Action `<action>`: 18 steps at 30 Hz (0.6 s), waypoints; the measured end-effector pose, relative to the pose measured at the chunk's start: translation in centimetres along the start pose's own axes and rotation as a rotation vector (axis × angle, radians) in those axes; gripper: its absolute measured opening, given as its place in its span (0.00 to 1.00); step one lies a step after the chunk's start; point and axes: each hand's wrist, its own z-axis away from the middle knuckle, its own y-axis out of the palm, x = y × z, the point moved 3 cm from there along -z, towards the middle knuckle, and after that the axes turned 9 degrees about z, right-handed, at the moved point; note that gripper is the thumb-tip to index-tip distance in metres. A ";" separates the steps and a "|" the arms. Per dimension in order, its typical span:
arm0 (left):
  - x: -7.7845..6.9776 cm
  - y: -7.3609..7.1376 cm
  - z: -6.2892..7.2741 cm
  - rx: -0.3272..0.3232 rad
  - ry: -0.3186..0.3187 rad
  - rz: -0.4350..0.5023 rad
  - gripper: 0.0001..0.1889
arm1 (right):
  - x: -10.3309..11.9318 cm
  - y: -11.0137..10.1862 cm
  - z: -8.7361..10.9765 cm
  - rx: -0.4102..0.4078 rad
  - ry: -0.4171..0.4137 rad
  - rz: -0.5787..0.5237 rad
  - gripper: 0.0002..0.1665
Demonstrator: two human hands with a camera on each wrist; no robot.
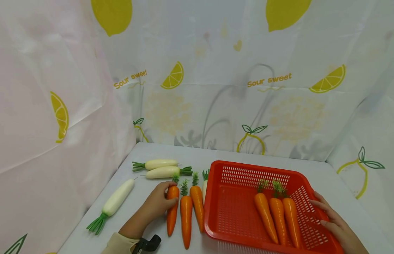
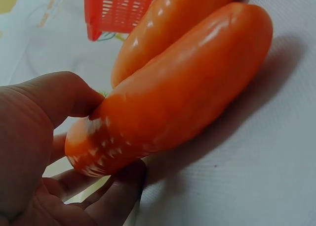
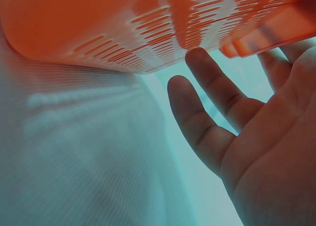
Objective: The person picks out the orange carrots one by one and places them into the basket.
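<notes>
My left hand (image 1: pixel 158 201) pinches an orange toy carrot (image 1: pixel 173 208) near its leafy top, thumb on one side and fingers on the other. In the left wrist view the carrot (image 2: pixel 173 97) lies lengthwise away from the fingers. Two more carrots, one in the middle (image 1: pixel 186 218) and one farther right (image 1: pixel 197 204), lie beside it. My right hand (image 1: pixel 338 225) rests at the right rim of a red plastic basket (image 1: pixel 235 197), its fingers fairly straight. Three carrots (image 1: pixel 277 218) lie in the basket's right half. In the right wrist view, two fingers (image 3: pixel 197 119) extend beneath the perforated wall.
Two white radishes (image 1: pixel 162 164) lie at the back left of the white table (image 1: pixel 149 148). Another radish (image 1: pixel 119 197) lies at the left edge, and one more (image 1: pixel 204 188) is partly hidden behind the basket. Lemon-printed cloth (image 1: pixel 216 88) surrounds the table.
</notes>
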 end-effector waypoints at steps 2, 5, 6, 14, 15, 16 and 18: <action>0.1 0.0 0.0 -0.001 0.001 -0.001 0.27 | -0.1 0.0 0.0 0.001 0.003 -0.003 0.29; 0.1 -0.1 0.0 -0.006 0.000 0.005 0.27 | 0.0 0.0 0.0 0.006 -0.007 -0.002 0.30; 0.1 -0.1 0.0 -0.010 -0.002 0.008 0.27 | 0.0 0.0 0.0 0.008 -0.015 0.004 0.30; 0.0 -0.4 0.0 -0.029 -0.028 0.049 0.27 | 0.2 0.0 0.0 0.011 -0.017 -0.001 0.31; 0.0 -0.4 0.0 -0.026 -0.030 0.053 0.27 | 0.2 0.0 0.0 0.013 -0.010 -0.009 0.31; 0.0 -0.4 0.0 -0.023 -0.034 0.058 0.27 | 0.2 0.0 0.0 0.012 -0.005 -0.012 0.31; -0.1 -0.4 0.0 -0.017 -0.037 0.075 0.27 | 0.2 0.1 0.0 0.005 0.000 -0.007 0.31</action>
